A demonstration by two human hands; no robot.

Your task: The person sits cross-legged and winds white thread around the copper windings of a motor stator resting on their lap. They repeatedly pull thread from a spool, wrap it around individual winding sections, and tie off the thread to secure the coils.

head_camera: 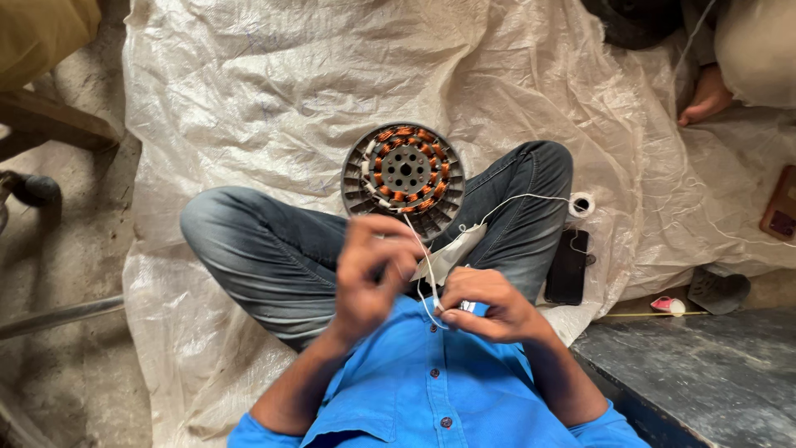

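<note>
A round motor stator (404, 177) with orange copper windings and white insulation rests between my crossed legs in blue jeans. A thin white thread (424, 261) runs from the stator down to my hands. My left hand (371, 267) is raised and blurred, its fingers curled near the thread just below the stator. My right hand (487, 304) pinches the thread's lower end against my blue shirt. The same thread leads off right to a small white spool (582, 204) by my knee.
I sit on a white woven plastic sheet (274, 91) spread on the floor. A black phone (568, 265) lies by my right knee. Another person's bare foot (706, 95) shows at the top right. A dark slab (696, 373) fills the bottom right.
</note>
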